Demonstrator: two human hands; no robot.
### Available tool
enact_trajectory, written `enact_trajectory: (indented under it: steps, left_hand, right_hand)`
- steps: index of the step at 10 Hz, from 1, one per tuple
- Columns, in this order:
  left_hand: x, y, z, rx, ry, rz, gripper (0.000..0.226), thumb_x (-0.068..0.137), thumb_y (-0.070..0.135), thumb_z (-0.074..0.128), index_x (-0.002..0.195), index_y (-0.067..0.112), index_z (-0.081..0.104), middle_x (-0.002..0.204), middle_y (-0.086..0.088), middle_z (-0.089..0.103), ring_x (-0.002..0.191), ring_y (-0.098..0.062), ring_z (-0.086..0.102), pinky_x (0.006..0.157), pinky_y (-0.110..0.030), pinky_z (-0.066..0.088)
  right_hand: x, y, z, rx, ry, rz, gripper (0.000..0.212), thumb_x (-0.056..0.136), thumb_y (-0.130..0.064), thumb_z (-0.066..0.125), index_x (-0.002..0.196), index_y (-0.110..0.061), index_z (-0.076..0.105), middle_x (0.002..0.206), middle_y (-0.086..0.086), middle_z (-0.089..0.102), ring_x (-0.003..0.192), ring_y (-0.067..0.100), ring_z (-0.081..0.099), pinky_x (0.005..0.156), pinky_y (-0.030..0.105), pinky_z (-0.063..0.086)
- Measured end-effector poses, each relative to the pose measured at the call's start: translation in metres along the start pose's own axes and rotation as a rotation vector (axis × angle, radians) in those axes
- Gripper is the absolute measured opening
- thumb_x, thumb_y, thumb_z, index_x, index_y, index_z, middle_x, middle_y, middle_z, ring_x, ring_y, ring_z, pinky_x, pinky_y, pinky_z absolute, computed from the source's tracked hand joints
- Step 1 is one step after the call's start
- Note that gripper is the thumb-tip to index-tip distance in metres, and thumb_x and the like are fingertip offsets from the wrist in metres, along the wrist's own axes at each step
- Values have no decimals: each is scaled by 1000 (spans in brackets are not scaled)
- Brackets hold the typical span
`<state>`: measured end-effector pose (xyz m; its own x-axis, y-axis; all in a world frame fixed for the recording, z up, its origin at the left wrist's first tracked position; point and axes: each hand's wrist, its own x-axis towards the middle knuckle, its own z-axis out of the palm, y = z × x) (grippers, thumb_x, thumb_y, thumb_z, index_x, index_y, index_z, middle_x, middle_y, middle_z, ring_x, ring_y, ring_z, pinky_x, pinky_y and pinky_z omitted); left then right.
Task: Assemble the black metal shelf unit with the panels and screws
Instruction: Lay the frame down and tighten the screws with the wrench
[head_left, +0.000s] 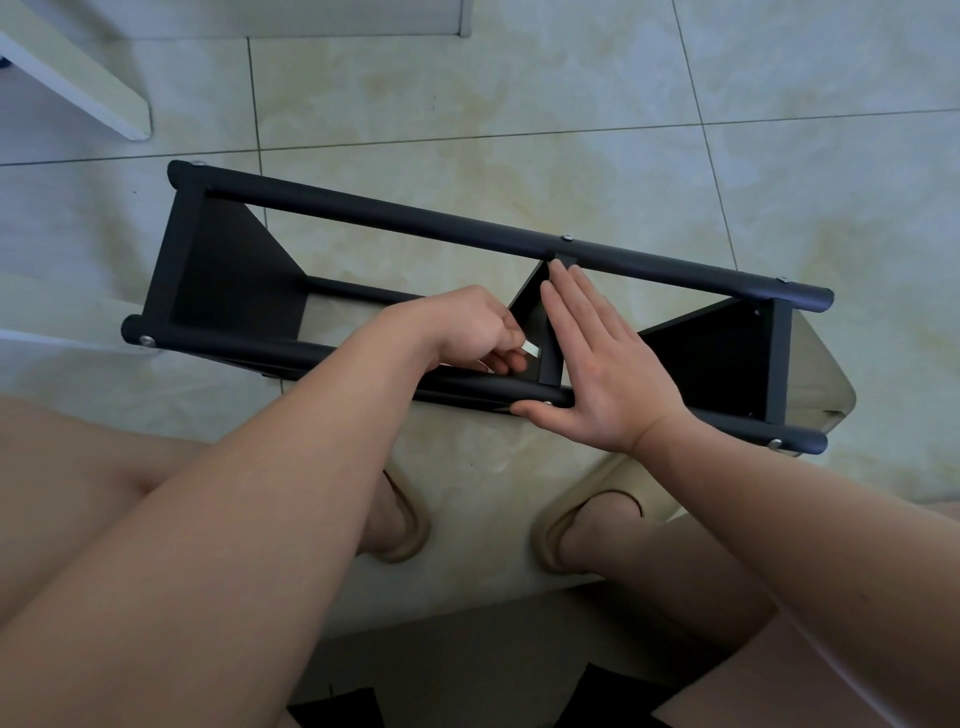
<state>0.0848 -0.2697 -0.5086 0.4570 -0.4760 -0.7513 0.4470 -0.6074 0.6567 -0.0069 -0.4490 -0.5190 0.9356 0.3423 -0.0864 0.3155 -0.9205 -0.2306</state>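
Note:
The black metal shelf unit (395, 213) lies on its side on the tiled floor, its two long round posts running left to right. Three black panels sit between the posts: left panel (228, 275), middle panel (540, 322), right panel (727, 353). Silver screws show on the posts, for instance a far-post screw (565, 237) and a near-left screw (148, 341). My left hand (467, 327) reaches inside the frame and pinches a small silver tool (531, 349) against the middle panel. My right hand (597, 358) lies flat with straight fingers against the middle panel, thumb on the near post.
My two feet in tan slippers (410, 525) (566, 525) stand just below the shelf. A white furniture leg (83, 78) angles in at the upper left. A white board edge (363, 15) runs along the top. Dark pieces (337, 709) lie at the bottom edge.

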Motion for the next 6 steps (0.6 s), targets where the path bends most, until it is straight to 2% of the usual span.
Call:
enact_trajectory:
  steps: [1, 3, 4, 6]
  left_hand:
    - [-1, -1, -1, 31, -14, 6, 21, 102, 11, 52, 84, 14, 64, 75, 2, 73, 70, -10, 64, 72, -25, 50]
    - [-3, -2, -3, 125, -40, 19, 20, 100, 10, 55, 85, 15, 66, 82, 3, 75, 82, -15, 66, 93, -38, 51]
    - [-4, -2, -4, 187, -50, 27, 20, 99, 9, 58, 83, 17, 68, 84, 3, 75, 82, -15, 64, 92, -37, 49]
    - [-5, 1, -5, 324, -69, -1, 21, 95, 14, 65, 77, 26, 67, 80, 5, 62, 80, -15, 54, 80, -29, 41]
  right_hand:
    - [0, 0, 0, 0, 4, -2, 110, 86, -75, 48, 158, 3, 20, 168, 18, 10, 156, 33, 7, 123, 52, 24]
    - [0, 0, 1, 0, 7, 0, 110, 86, -76, 48, 158, 2, 20, 168, 17, 10, 156, 32, 7, 122, 53, 25]
    - [0, 0, 1, -2, 5, 1, 110, 86, -76, 47, 158, 2, 20, 168, 17, 9, 157, 32, 6, 122, 53, 25]
    - [0, 0, 1, 1, 12, -1, 109, 86, -75, 48, 158, 3, 21, 168, 18, 10, 156, 33, 8, 122, 54, 25]
